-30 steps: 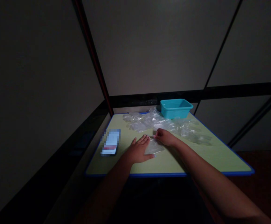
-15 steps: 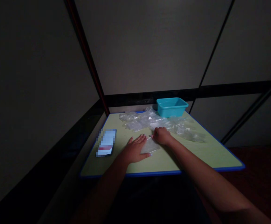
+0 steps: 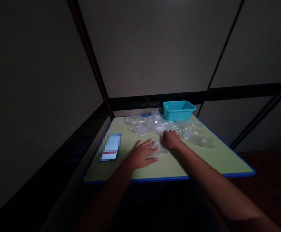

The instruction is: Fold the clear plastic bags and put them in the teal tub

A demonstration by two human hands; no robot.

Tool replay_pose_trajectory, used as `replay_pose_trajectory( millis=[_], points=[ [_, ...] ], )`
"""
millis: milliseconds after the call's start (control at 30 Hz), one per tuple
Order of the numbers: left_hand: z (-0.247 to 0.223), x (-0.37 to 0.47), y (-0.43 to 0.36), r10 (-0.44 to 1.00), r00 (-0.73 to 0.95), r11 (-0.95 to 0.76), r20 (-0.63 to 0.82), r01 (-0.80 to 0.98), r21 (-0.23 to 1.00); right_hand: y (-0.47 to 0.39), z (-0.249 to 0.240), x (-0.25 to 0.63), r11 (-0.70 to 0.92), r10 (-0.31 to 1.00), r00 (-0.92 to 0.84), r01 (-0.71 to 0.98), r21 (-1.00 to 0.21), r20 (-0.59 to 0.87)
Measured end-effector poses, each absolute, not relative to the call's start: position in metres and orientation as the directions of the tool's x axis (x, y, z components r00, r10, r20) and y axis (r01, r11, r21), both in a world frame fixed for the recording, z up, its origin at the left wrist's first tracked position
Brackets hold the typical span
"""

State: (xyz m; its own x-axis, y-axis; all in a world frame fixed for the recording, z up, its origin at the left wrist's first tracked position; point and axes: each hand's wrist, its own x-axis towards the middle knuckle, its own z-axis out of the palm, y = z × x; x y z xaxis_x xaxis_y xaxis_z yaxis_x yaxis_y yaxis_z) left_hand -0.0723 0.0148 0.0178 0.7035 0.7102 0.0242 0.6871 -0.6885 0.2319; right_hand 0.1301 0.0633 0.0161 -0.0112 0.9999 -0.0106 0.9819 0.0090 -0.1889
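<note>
A small clear plastic bag (image 3: 160, 151) lies flat near the middle of the table. My left hand (image 3: 142, 155) rests palm down on its left part, fingers spread. At the bag's upper right edge, my right hand (image 3: 171, 140) is closed, with its fingertips pinched together on that edge. The fingers partly hide what they pinch. Just beyond my hands lies a loose spread of crumpled clear plastic bags (image 3: 157, 122), reaching toward the right side of the table.
A turquoise plastic basket (image 3: 179, 112) stands at the back right of the pale green table (image 3: 135, 174), which has a blue rim. On the left lies a phone (image 3: 111, 146) with its screen lit. Wall panels (image 3: 155, 48) rise close behind the table.
My right hand has shifted slightly to the right along the bag's edge. The fingers of my left hand have spread wider over the bag.
</note>
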Motion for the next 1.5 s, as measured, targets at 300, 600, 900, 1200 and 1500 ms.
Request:
replay_pose_trajectory(
  millis=[300, 600, 900, 1200, 1500],
  points=[
    [0.013, -0.073, 0.018, 0.737, 0.672, -0.671, 0.079, 0.712, 0.207, 0.056, 0.023, 0.137, 0.116, 0.99, -0.094, 0.965, -0.237, 0.101],
    [0.006, -0.073, 0.02, 0.829, 0.556, -0.538, -0.067, 0.824, 0.18, 0.014, 0.016, 0.148, 0.425, 0.901, -0.433, 0.886, -0.187, -0.006],
    [0.003, -0.071, 0.021, 0.842, 0.538, -0.519, -0.042, 0.829, 0.208, 0.005, 0.005, 0.14, 0.465, 0.884, -0.466, 0.87, -0.162, 0.036],
    [0.012, -0.063, 0.012, 0.8, 0.598, -0.589, 0.045, 0.768, 0.251, -0.002, 0.006, 0.134, 0.466, 0.882, -0.47, 0.873, -0.141, 0.004],
    [0.015, -0.036, 0.0, 0.738, 0.669, -0.674, 0.084, 0.728, 0.127, 0.001, -0.003, 0.134, 0.501, 0.866, -0.499, 0.86, -0.098, 0.046]
  ],
)
